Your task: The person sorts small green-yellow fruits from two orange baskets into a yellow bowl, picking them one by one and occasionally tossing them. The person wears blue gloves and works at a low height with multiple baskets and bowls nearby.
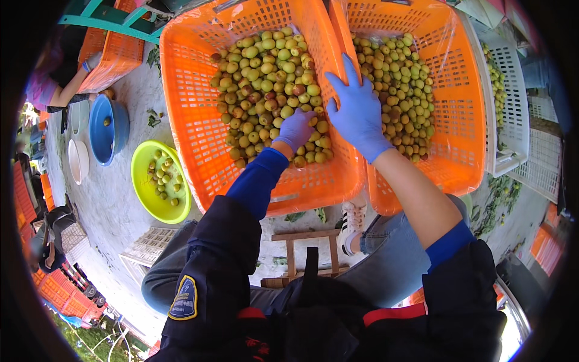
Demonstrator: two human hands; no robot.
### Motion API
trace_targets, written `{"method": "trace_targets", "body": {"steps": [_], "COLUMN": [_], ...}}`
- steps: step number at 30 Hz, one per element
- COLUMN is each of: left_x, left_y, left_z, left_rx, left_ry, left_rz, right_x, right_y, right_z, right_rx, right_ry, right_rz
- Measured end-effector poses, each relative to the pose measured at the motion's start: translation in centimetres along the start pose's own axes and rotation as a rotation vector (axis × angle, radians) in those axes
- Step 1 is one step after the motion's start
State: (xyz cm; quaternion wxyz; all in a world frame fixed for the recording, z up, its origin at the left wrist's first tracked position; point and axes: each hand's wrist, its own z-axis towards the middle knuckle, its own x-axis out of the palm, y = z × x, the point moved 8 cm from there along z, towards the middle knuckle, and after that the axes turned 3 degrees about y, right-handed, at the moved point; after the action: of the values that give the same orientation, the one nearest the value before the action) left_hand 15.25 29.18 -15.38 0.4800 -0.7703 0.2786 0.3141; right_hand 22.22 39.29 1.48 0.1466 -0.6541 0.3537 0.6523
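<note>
Two orange plastic crates stand side by side in front of me. The left crate (181,90) and the right crate (458,90) are lined with clear film and hold small round green-brown fruits (265,66) that look like jujubes. Wearing a purple glove, my left hand (295,128) reaches down among the fruits in the left crate, its fingers curled together; what they grip, if anything, is hidden. My right hand (360,111), gloved too, lies with spread fingers over the crates' adjoining rims, at the near left of the right crate's fruits (401,90).
On the floor at left are a lime-green basin (140,175) with several fruits, a blue basin (99,130) and a white basin (76,161). White crates (509,90) stand at right. A wooden stool (289,256) is between my legs. Another person's arm (66,90) touches an orange crate (114,60).
</note>
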Motion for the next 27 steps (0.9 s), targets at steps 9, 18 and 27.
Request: {"method": "trace_targets", "body": {"steps": [9, 18, 27], "left_x": [5.0, 7.1, 6.2], "left_y": [-1.6, -0.8, -1.0], "left_z": [-0.9, -1.5, -2.2], "left_rx": [-0.094, 0.011, -0.052], "left_ry": [0.181, 0.231, 0.173], "left_rz": [0.128, -0.069, -0.117], "right_x": [-0.2, -0.1, -0.1], "right_y": [0.1, 0.3, 0.1], "right_z": [0.0, 0.1, 0.0], "right_rx": [0.010, 0.007, 0.011], "right_ry": [0.000, 0.012, 0.004], "right_rz": [-0.019, -0.016, -0.017]}}
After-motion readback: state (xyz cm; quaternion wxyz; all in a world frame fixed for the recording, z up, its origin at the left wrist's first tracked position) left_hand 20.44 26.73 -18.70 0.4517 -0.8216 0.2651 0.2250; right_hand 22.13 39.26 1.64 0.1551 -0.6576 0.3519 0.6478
